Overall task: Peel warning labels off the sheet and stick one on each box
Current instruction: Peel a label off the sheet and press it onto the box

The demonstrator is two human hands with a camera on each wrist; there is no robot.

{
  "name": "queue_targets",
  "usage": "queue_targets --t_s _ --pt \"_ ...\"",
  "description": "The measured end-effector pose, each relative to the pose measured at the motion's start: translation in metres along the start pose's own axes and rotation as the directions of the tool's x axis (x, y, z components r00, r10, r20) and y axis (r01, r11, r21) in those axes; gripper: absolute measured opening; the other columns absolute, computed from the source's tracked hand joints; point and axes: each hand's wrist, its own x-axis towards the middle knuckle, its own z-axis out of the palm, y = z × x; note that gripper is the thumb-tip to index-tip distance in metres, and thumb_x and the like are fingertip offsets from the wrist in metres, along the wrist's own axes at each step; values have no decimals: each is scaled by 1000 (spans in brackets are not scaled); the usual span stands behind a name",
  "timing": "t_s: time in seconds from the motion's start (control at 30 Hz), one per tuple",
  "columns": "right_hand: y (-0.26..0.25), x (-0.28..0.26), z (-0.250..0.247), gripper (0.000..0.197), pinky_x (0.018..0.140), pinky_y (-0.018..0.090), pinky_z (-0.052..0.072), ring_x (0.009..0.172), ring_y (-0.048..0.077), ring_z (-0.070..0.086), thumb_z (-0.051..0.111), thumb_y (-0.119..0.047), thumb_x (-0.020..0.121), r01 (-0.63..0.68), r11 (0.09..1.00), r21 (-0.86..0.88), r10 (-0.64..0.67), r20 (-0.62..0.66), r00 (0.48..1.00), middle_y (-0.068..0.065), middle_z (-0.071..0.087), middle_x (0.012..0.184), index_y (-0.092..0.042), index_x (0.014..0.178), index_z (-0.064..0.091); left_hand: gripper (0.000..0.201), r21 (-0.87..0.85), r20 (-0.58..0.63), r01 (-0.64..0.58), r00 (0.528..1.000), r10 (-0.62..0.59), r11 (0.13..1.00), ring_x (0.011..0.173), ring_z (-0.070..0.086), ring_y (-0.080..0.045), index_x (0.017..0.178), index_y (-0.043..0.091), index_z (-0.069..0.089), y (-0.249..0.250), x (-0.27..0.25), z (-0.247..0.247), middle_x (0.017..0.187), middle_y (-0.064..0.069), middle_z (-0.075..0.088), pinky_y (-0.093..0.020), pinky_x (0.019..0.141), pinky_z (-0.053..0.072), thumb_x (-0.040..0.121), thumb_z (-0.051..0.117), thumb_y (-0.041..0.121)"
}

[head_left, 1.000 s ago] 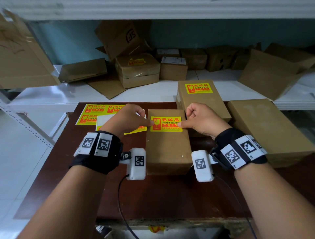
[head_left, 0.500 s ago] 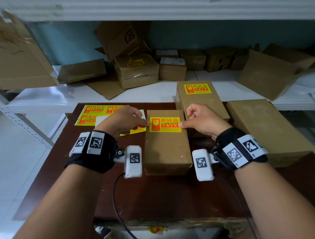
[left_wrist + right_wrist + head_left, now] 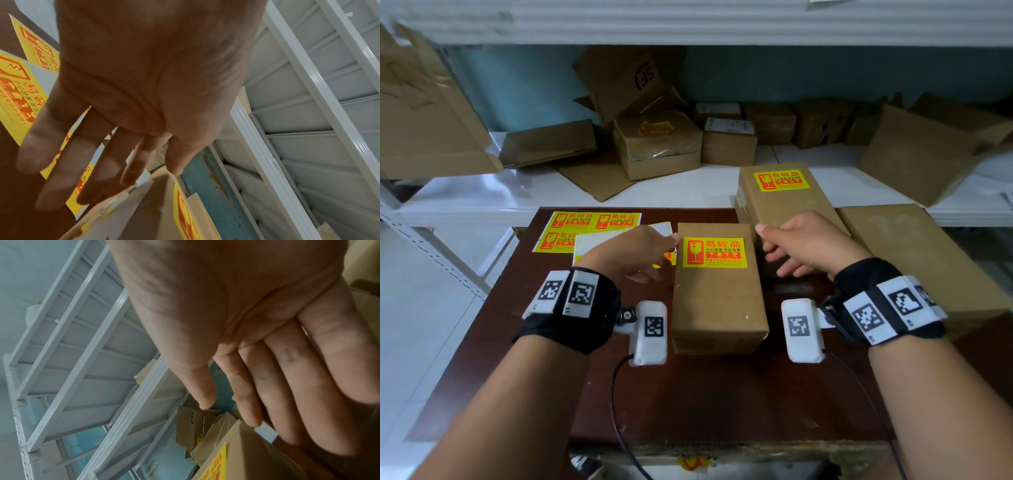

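A brown cardboard box point(image 3: 719, 308) stands mid-table with a yellow and red warning label point(image 3: 714, 252) stuck flat on its top. My left hand point(image 3: 635, 251) hovers just left of the box, fingers straight point(image 3: 86, 162), holding nothing. My right hand point(image 3: 796, 246) hovers just right of it, fingers straight point(image 3: 287, 394), also holding nothing. The label sheet point(image 3: 592, 226) lies at the table's far left, partly under a peeled backing sheet. A second labelled box point(image 3: 787, 202) sits behind. A larger plain box point(image 3: 924, 260) lies at the right.
The dark wooden table point(image 3: 722, 394) stands against a white shelf point(image 3: 654, 195) loaded with more cartons, one point(image 3: 657, 144) bearing a label. A flattened carton point(image 3: 424, 113) leans at the far left. White floor shows left of the table.
Both hands have lifted their fingertips off the label's side edges and spread open, moving outward to either side of the box. The label stays stuck on the box.
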Motion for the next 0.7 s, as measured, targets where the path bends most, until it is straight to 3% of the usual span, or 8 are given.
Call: queue_targets --t_s 0.17,0.33,0.43,0.53,0.57,0.63,0.7 --pt "-5 -6 -1 49 79 37 61 76 20 76 48 -55 100 -23 999 -33 26 84 996 5 75 100 -13 105 72 52 38 35 1 999 -2 999 91 74 -22 123 13 64 -1 0 0 112 -8 71 -33 75 55 104 37 53" --pt "-10 -11 9 56 84 38 61 88 17 72 47 -55 100 31 998 -46 -24 148 989 5 69 110 -9 130 60 57 16 70 -38 997 37 999 98 64 -21 124 17 67 -5 3 -1 119 -6 68 -36 85 57 99 41 61" --pt "-13 -11 10 58 86 36 60 104 17 65 48 -57 99 60 998 -28 -54 168 984 4 64 131 -15 138 58 53 -11 70 -63 996 64 998 108 62 -23 125 16 65 -5 4 -3 126 -4 63 -40 92 58 101 43 57" --pt "-16 -11 11 54 90 34 58 113 17 60 50 -56 98 69 995 67 -80 175 981 -1 59 137 -19 136 59 50 -99 72 -73 994 80 992 118 60 -28 130 20 61 -5 3 -7 131 -1 61 -46 99 54 99 47 57" --pt "-17 -10 12 50 93 35 56 114 16 60 52 -55 98 76 992 106 -94 176 980 -2 61 135 -20 133 61 51 -138 59 -83 994 92 987 119 60 -27 131 23 60 -5 3 -7 132 -2 61 -46 97 54 97 50 60" --pt "-19 -10 13 43 95 37 56 117 16 59 54 -50 99 87 979 182 -118 168 979 -1 62 132 -21 129 63 52 -224 23 -109 993 118 968 113 62 -20 134 24 55 -4 4 -6 128 0 63 -36 83 54 95 54 59" --pt "-22 -10 17 46 90 33 57 119 17 59 56 -45 100 97 964 246 -132 131 982 0 61 135 -17 137 59 45 -292 -14 -143 989 145 946 101 63 -11 136 22 49 -3 4 -3 120 4 65 -30 73 51 99 55 48"
